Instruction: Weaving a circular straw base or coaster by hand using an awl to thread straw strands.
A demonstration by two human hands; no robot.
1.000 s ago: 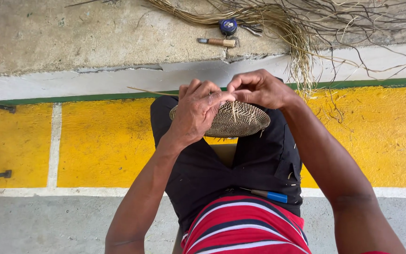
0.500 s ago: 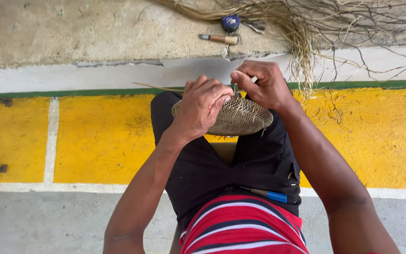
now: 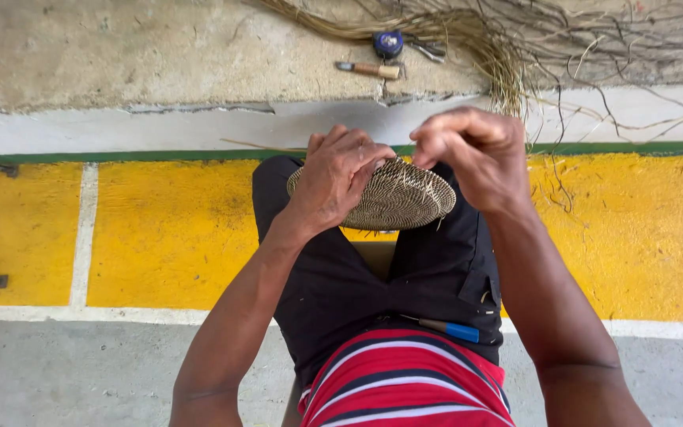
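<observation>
A round woven disc of dark and pale fibre rests over my knees. My left hand grips its left rim, fingers curled over the top edge. My right hand is raised just above the disc's right side, fingers pinched together; a thin strand may be between them, but I cannot make it out. I wear black trousers and a red, white and dark striped shirt. A blue-capped pen pokes from my right pocket.
On the concrete ahead lie a wooden-handled tool, a blue tape measure, metal pliers and a bundle of dry fibres and twigs. Below is yellow-painted floor with white lines and a green stripe.
My right hand has lifted off the disc's top edge and pulled up to the right. The left hand keeps its grip on the disc.
</observation>
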